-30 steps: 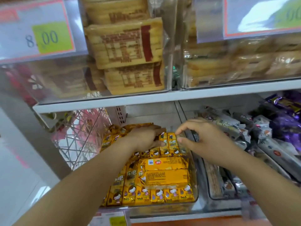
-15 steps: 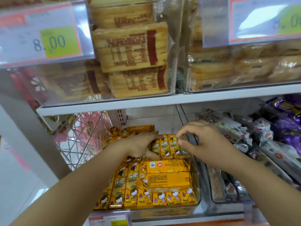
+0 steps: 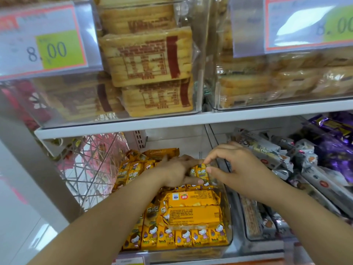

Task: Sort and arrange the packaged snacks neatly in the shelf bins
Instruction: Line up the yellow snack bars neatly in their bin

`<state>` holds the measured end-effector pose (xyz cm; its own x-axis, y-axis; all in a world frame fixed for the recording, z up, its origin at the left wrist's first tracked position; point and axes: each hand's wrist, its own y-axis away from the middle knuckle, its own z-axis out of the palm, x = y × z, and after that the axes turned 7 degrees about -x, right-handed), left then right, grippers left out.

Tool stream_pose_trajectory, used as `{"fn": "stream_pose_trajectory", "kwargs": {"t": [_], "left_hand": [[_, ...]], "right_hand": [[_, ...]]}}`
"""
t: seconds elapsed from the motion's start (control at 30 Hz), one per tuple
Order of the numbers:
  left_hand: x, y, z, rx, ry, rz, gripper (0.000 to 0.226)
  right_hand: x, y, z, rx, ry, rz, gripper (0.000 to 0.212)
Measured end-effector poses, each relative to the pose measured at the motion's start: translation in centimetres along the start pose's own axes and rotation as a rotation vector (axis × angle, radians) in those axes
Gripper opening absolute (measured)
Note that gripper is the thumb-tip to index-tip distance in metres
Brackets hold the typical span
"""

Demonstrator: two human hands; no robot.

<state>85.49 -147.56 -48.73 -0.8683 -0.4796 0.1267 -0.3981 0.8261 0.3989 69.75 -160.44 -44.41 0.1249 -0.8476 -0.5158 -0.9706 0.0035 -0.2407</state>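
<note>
A clear plastic bin on the lower shelf holds several yellow snack packets standing in rows. Two larger yellow packs lie flat on top of them. My left hand is at the back of the bin, its fingers and thumb curled round the upright yellow packets there. My right hand meets it from the right and pinches the top of the same packets with fingertips and thumb. More yellow packets lean at the back left.
A pink wire basket stands left of the bin. Grey-white bars and purple packets fill bins to the right. Clear bins of biscuit packs sit on the upper shelf behind price tags.
Both hands have closed in on the back row of yellow packets. The left hand slid right and the right fingertips came down onto the packet tops.
</note>
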Motion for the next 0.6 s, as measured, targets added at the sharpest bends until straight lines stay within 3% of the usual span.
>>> {"fn": "stream_pose_trajectory", "kwargs": {"t": [0.13,0.23,0.33,0.47,0.6], "left_hand": [[0.9,0.8,-1.8,0.04,-0.075,-0.011,0.062],[0.9,2.9,-3.0,0.155,0.259,0.079,0.034],[1.5,6.6,-3.6,0.067,0.47,0.126,0.018],[1.9,9.8,-3.1,-0.105,0.48,0.142,0.027],[1.3,11.3,-2.7,-0.115,0.41,0.054,0.039]], "right_hand": [[0.0,0.0,0.0,-0.009,0.005,-0.002,0.007],[0.0,0.3,-0.2,-0.024,-0.008,-0.001,0.006],[-0.2,0.5,-0.4,-0.042,-0.001,-0.022,0.007],[-0.7,1.4,-0.8,-0.067,-0.018,-0.057,0.004],[-2.5,2.9,-0.8,-0.239,0.089,-0.13,0.034]]}}
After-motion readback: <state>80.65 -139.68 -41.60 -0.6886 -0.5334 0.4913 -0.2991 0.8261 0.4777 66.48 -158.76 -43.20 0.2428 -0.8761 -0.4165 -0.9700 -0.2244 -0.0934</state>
